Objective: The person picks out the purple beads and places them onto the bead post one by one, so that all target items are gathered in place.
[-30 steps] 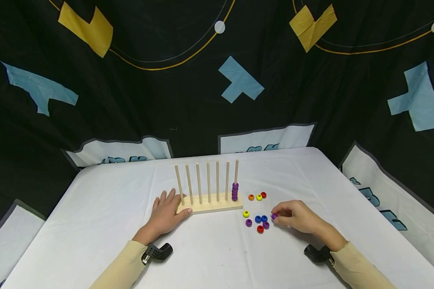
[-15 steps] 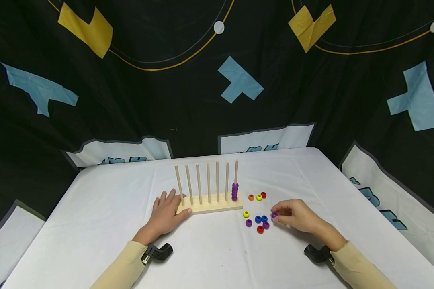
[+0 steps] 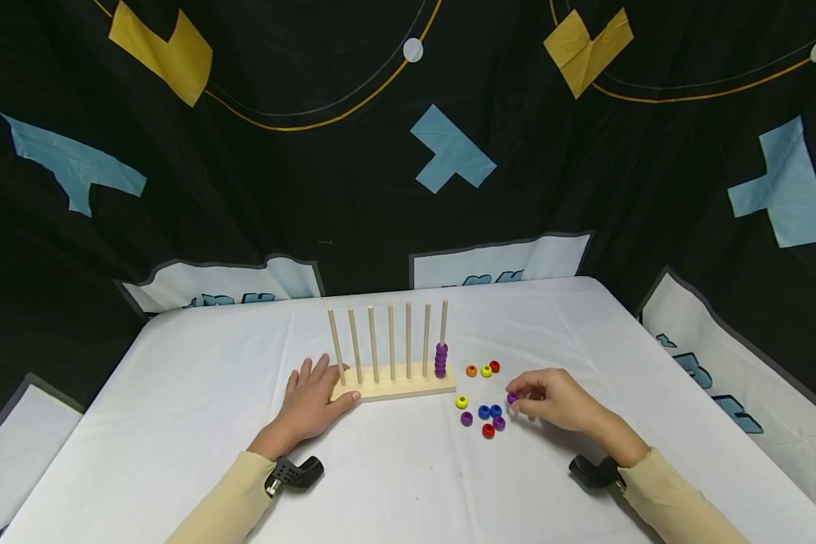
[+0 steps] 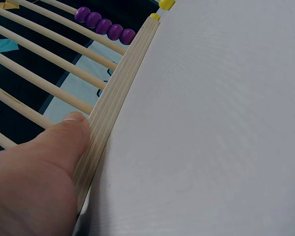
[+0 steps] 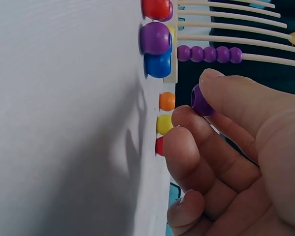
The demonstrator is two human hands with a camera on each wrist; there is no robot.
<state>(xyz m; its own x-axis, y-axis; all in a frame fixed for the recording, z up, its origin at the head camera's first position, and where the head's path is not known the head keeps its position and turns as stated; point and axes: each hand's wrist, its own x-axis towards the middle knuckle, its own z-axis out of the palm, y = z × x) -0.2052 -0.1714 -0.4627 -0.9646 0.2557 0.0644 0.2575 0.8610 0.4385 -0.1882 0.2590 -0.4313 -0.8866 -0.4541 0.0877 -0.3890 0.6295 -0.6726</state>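
Since the earlier frame, my right hand [image 3: 563,403] has moved slightly up and left; its fingers pinch a purple bead [image 3: 512,397], right of the frame's centre. With fingers spread, my left hand [image 3: 309,404] touches the wooden rack [image 3: 401,387] near the centre. Five purple beads [image 3: 440,361] are stacked on the rack's rightmost peg [image 3: 443,322].

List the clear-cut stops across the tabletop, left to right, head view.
Left hand, middle peg, purple bead stack, orange bead, two blue beads, right hand pinching a purple bead.
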